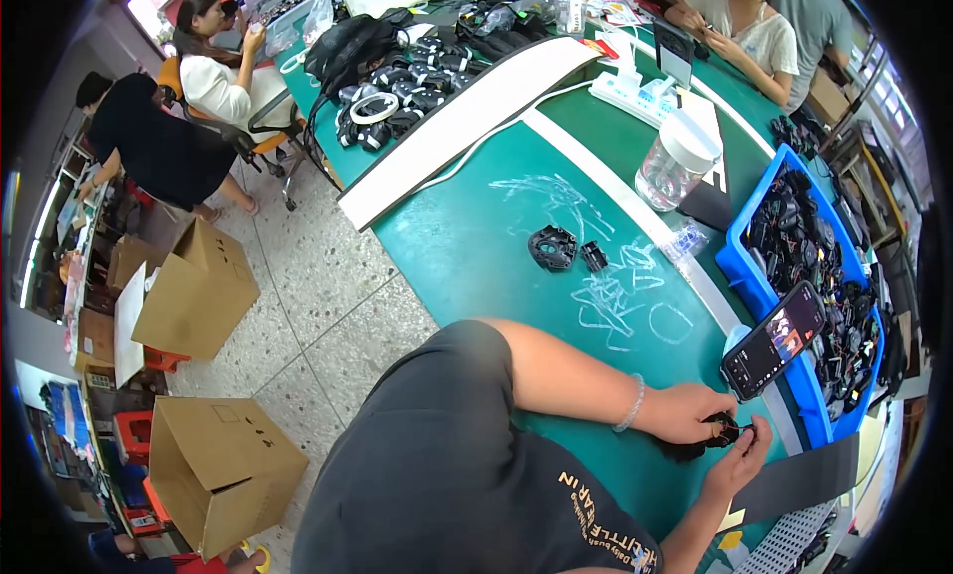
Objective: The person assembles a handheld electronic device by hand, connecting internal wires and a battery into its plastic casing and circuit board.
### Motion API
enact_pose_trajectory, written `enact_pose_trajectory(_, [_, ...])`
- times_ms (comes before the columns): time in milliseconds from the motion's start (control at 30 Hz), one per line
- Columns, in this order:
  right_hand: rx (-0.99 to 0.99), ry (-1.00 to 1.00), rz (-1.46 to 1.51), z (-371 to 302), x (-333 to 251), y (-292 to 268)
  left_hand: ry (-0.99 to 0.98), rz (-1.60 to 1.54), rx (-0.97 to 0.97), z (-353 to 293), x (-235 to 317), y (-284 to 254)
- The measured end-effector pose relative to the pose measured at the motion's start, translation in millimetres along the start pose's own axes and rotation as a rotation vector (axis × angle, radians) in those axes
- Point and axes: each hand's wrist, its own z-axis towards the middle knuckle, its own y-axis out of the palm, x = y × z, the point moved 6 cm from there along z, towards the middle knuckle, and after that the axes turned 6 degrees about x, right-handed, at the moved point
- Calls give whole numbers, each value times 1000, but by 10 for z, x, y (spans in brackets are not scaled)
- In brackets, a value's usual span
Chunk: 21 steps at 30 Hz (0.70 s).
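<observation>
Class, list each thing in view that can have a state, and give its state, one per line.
Left hand: closed around black part
Right hand: fingers at black part, grip unclear
Black part: held, partly hidden
Phone: screen lit, slanted
Blue crate: filled with dark parts
Clear jar: white lid on
Nearest cardboard box: open
Green tabletop: marked with white scribbles

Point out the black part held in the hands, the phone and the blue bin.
Black part point(728, 436): head view, on its exposed surface.
Phone point(775, 341): head view, on its screen.
Blue bin point(745, 275): head view, on its side wall.
</observation>
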Motion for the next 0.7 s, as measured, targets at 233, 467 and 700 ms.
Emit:
enact_pose_trajectory(233, [32, -35, 109, -108, -16, 52, -40, -79, -1, -85, -24, 24])
enact_pose_trajectory(467, [187, -154, 17, -97, -111, 26, -20, -14, 27, -45, -22, 121])
enact_pose_trajectory(700, [250, -372, -32, 101, -525, 91, -1, 192, -97, -11, 48, 37])
